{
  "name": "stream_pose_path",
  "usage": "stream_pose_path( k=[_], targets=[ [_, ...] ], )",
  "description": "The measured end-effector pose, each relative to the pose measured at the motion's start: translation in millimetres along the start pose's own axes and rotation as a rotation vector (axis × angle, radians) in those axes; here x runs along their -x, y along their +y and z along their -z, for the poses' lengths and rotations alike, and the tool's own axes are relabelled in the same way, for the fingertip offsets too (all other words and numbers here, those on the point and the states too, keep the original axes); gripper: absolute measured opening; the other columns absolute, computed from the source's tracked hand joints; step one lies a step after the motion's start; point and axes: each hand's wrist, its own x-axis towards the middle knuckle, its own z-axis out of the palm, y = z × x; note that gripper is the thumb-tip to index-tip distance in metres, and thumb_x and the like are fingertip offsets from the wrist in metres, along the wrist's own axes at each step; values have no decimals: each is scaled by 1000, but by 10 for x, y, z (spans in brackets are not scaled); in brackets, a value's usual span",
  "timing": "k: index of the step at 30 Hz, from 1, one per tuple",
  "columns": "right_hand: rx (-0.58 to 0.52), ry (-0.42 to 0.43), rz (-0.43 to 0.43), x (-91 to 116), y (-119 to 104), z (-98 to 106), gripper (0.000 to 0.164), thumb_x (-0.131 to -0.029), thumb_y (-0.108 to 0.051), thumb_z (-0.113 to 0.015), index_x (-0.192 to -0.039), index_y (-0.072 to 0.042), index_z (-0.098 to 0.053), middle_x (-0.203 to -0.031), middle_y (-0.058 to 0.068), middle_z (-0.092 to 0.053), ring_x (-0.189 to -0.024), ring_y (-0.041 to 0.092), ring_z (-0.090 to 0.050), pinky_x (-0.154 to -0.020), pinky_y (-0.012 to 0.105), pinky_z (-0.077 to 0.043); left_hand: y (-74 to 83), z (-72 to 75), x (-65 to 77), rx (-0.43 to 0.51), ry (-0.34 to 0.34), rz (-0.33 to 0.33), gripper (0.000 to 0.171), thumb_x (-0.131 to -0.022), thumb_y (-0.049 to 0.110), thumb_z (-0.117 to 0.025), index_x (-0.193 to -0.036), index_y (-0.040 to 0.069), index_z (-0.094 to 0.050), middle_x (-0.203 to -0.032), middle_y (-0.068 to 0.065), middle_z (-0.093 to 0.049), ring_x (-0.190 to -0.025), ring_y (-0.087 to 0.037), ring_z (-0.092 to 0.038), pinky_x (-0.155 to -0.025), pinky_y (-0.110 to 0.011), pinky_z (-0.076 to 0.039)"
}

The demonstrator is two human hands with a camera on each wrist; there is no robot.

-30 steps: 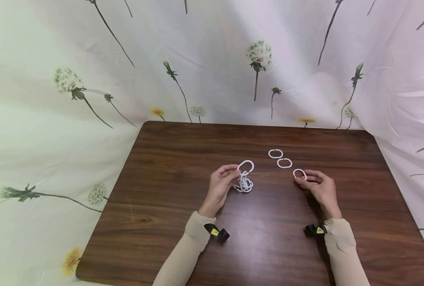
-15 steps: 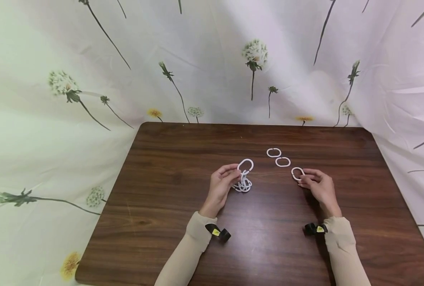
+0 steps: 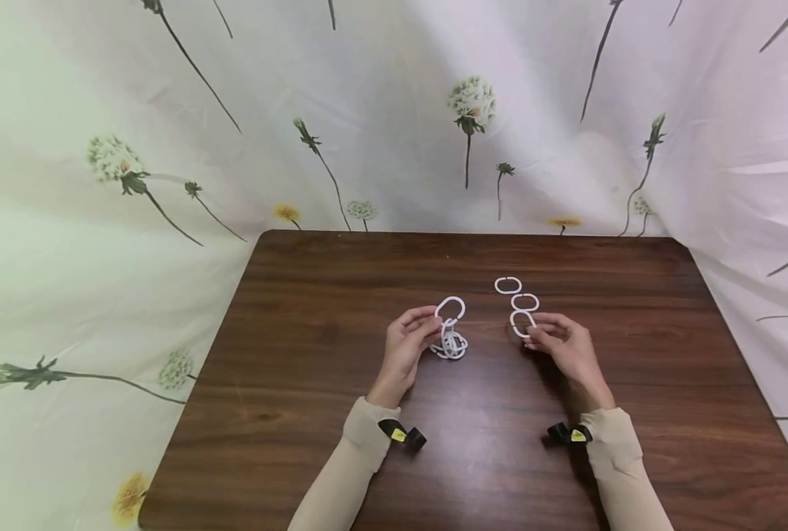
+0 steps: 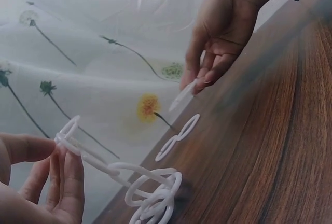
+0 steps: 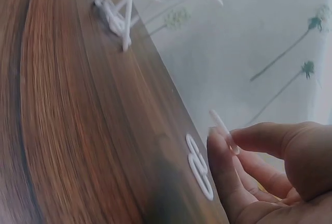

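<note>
My left hand (image 3: 405,348) pinches the top link of a white plastic chain (image 3: 451,345) between thumb and fingers. That link stands up, and the other links hang below it in a bunch whose lower part lies on the table, as the left wrist view shows. To the right, my right hand (image 3: 567,350) pinches a single white oval link (image 3: 514,325) by its near edge. This link has a small gap in its side and is apart from the chain. In the right wrist view the held link (image 5: 224,130) appears nearly edge-on between thumb and fingers.
Two loose white links, a farther one (image 3: 508,279) and a nearer one (image 3: 525,296), lie just beyond the right hand. The brown wooden table (image 3: 288,354) ends at a white cloth (image 3: 394,133) printed with dandelions. Each wrist wears a black strap with a camera.
My right hand has moved left with its link, closer to the chain and in front of the two loose links. The left hand keeps its hold on the chain, almost still.
</note>
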Motion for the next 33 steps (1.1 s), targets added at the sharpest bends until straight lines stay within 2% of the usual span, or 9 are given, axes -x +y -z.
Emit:
stream_pose_path(
  k=[6,16,27,33],
  targets=[
    [-3,-28,4,34,-50,-158,43,-96,4,-69,-133,19,-53,-86,-7,-76,-76,7,-76,-76,26,-67,-28,5,11,8,-2,13,22,-91,-9,-71,-111,1,-72,-87,2,-74,-77,-7,-71,-74,-20,-64],
    [-105,-80,37,59,-156,-340,42,-96,6,-68,-131,21,-51,-86,-6,-77,-75,10,-78,-77,29,-68,-29,-53,-3,0,-9,-5,22,-90,-10,-71,-111,-1,-71,-87,3,-73,-78,-7,-72,-74,-20,-64],
    [-109,-81,26,71,-222,-508,44,-95,6,-70,-134,18,-52,-88,-3,-75,-75,8,-76,-76,28,-68,-64,-89,7,8,-10,-6,26,-88,-12,-71,-113,-7,-69,-86,3,-73,-75,-7,-71,-72,-19,-64],
    [-128,-98,35,78,-259,-571,44,-95,8,-69,-134,18,-52,-88,-3,-74,-75,9,-76,-79,33,-68,-63,-109,26,-3,-17,-14,29,-89,-13,-70,-118,-13,-65,-86,3,-73,-76,-7,-71,-72,-19,-64]
  ],
)
